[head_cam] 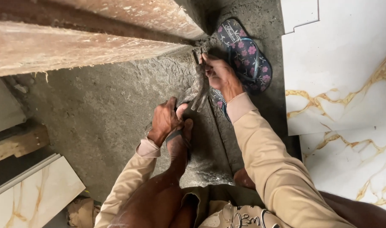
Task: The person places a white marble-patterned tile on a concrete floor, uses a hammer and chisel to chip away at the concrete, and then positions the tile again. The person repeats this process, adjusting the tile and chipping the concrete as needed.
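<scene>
My right hand [220, 76] grips the handle of a mortar-caked trowel [198, 90], whose blade lies on the wet grey mortar bed [117, 97] close to the corner of a wooden frame [74, 38]. My left hand [163, 120] is curled over the front of my own bare foot [178, 141], which wears a sandal strap and stands on the mortar. Both arms are in tan long sleeves. A dark flip-flop with pink flowers [248, 55] lies just beyond my right hand.
White marble-look tiles with gold veins [341, 76] cover the floor to the right, edge against the mortar. Another loose tile [32, 198] leans at the lower left beside a wooden block [17, 143]. My knees fill the bottom.
</scene>
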